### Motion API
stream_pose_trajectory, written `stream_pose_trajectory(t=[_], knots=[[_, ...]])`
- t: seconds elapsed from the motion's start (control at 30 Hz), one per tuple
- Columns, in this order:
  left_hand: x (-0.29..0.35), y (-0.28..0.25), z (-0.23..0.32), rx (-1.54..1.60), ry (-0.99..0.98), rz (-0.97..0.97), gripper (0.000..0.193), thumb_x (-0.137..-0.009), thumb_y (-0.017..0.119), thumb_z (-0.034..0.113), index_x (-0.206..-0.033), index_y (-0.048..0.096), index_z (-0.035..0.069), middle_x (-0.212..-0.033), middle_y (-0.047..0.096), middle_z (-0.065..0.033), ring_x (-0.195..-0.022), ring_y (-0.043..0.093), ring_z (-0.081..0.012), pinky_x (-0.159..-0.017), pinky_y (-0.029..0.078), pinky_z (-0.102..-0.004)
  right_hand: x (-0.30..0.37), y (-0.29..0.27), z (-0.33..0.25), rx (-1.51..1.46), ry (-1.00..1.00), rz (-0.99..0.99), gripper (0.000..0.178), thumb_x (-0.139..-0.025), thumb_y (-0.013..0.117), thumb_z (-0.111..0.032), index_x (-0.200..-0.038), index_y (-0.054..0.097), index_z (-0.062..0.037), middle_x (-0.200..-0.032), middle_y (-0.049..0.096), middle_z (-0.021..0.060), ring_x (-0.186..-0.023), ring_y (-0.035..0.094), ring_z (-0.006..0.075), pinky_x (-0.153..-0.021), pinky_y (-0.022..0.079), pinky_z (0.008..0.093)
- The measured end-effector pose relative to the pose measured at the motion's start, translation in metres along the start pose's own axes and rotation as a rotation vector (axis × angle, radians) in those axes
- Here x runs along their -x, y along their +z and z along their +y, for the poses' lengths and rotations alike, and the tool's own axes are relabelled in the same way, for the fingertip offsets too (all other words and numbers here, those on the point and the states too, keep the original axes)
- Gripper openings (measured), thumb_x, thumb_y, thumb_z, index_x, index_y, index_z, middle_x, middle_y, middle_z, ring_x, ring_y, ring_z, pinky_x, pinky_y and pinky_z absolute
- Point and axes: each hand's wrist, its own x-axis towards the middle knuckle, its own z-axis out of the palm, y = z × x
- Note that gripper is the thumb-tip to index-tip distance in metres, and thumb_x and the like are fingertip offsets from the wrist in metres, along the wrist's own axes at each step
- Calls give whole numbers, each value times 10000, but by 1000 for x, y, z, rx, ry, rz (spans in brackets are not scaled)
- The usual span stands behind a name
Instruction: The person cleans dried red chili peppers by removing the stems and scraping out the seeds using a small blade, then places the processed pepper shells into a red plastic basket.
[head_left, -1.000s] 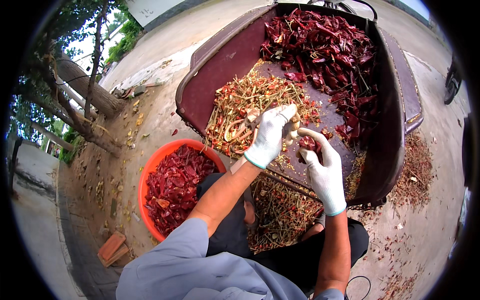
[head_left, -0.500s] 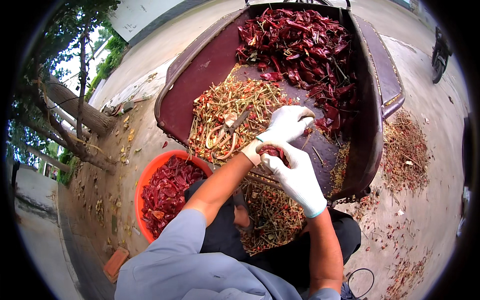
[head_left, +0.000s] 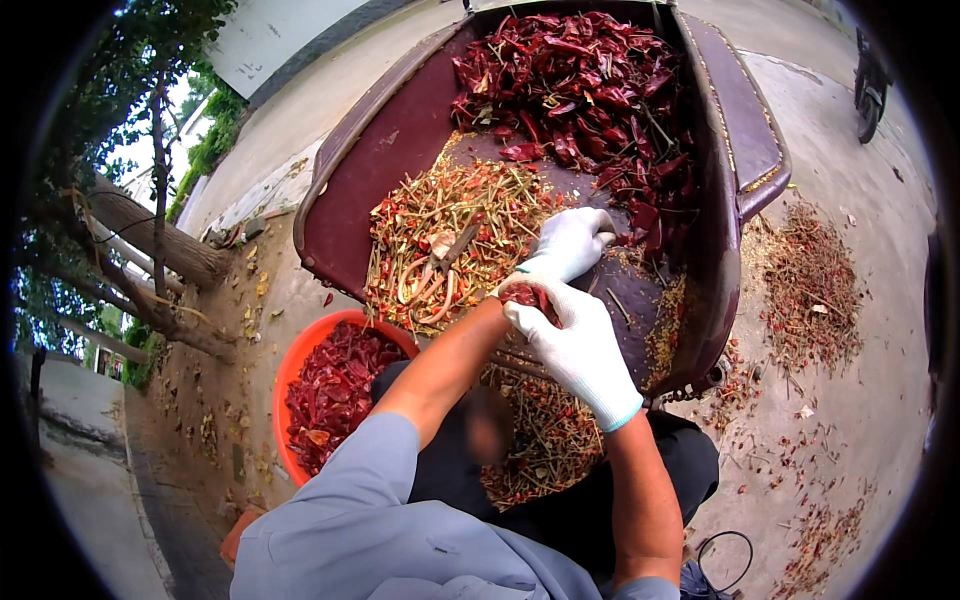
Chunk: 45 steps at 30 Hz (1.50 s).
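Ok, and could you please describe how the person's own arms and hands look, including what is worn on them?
The left hand and right hand wear white, knitted-looking gloves. The right glove ends in a light turquoise hem; the left one's edge is mostly covered. The forearms are bare below short grey-blue sleeves.

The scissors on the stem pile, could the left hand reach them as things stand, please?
Probably yes: the scissors lie largely uncovered on the stem pile near the left hand, though the right hand partly overlaps it in view.
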Motion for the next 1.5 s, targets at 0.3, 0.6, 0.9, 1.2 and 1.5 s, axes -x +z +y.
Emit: stream_pose_trajectory(t=[0.3, 0.6, 0.9, 1.2, 1.5], knots=[[59, -93, 2, 525, -62, 167, 184, -883, 671, 106, -1024, 708, -6, -912, 725, -80, -803, 654, -99, -718, 529, -259, -3, -9, -10, -459, 284, 338, 216, -979, 565, -215, -1116, 605, -53, -733, 601, 16, -449, 440, 35, -380, 359, 208], [106, -93, 33, 124, 251, 481, 115, -786, 684, 29, -900, 690, 9, -861, 663, -97, -817, 662, -230, -730, 533, -327, -8, 6, 2, -655, 216, 268, 293, -1007, 527, -354, -1016, 599, -70, -732, 562, -26, -553, 488, 30, -487, 426, 180], [109, -98, 0, 1125, 4, 251, 409, -948, 589, 217, -1246, 581, -63, -1162, 659, -149, -1067, 636, -206, -964, 496, -342, -5, 5, 5, -1043, 429, 246, 175, -983, 566, -254, -963, 593, -83, -733, 573, -4, -522, 471, 69, -462, 391, 227], [7, -18, 32, 147, -41, -4, 425, -822, 661, 507, -1084, 724, 178, -1014, 723, -98, -984, 682, -273, -874, 521, -392, 1, -5, -21, -647, 272, -310, 229, -952, 564, -285, -893, 575, -65, -646, 551, -20, -461, 473, 46, -441, 363, 203], [-9, 15, 44, -18, -78, -33, 277, -860, 605, 362, -934, 722, 122, -906, 713, -139, -928, 673, -330, -811, 528, -431, -3, -11, -19, -427, 188, -92, 200, -919, 609, -215, -854, 550, -35, -662, 543, 2, -569, 491, 68, -530, 410, 236]])
